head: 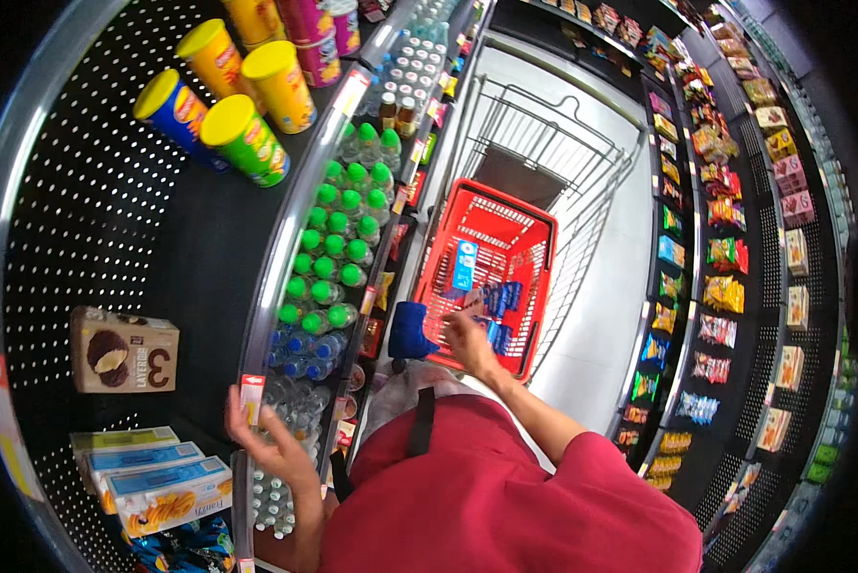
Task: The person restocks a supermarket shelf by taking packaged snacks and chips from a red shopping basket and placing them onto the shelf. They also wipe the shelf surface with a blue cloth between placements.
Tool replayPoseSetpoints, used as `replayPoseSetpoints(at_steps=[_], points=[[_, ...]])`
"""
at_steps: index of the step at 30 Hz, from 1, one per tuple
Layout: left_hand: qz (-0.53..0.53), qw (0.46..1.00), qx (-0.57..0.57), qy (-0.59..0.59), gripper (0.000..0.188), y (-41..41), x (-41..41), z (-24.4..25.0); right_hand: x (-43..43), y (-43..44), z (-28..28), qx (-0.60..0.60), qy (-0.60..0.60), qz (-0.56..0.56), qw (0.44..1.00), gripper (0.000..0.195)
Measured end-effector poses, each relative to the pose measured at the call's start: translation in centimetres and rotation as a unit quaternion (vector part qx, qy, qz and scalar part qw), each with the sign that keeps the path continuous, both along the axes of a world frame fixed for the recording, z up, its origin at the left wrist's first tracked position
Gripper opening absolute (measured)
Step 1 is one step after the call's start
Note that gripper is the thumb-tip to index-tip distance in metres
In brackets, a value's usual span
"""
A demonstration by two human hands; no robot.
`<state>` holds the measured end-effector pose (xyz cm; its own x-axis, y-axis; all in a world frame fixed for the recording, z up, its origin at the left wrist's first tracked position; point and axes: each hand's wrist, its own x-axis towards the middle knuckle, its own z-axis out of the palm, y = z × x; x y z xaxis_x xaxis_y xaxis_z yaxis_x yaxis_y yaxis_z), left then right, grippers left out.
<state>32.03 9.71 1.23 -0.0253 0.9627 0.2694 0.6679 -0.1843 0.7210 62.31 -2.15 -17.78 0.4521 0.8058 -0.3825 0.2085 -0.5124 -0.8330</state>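
My left hand is at the front rail of the shelf on the left, fingers apart, beside a red-and-white price tag. It holds nothing; whether the fingertips touch the rail is unclear. My right hand is over the near end of a red plastic shopping basket, its fingers curled and blurred. Whether anything is in its grasp cannot be made out. Inside the basket lie dark blue packages and a light blue item. A dark blue cloth-like object is just left of that hand.
A metal wire shopping cart carries the basket. The left shelves hold snack canisters, a brown Layerda box, Franzzi biscuit boxes and green-capped bottles. Bagged snacks line the shelves across the aisle.
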Motion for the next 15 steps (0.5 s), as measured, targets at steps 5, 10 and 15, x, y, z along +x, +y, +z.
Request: replayPoseSetpoints(at_steps=[5, 10, 15], points=[[-0.099, 0.993, -0.064, -0.029, 0.044, -0.9, 4.5, -1.4, 6.5, -9.7, -11.8, -0.174, -0.071, -0.128, 0.974, 0.033], [-0.15, 0.981, -0.119, -0.027, 0.05, -1.6, 5.9, -2.2, 6.5, -10.1, -16.6, -0.315, -0.124, -0.032, 0.94, 0.049], [-0.137, 0.975, -0.171, -0.021, 0.053, -2.2, 5.6, -2.3, 4.0, -7.5, -16.9, -0.408, -0.133, -0.093, 0.899, 0.078]])
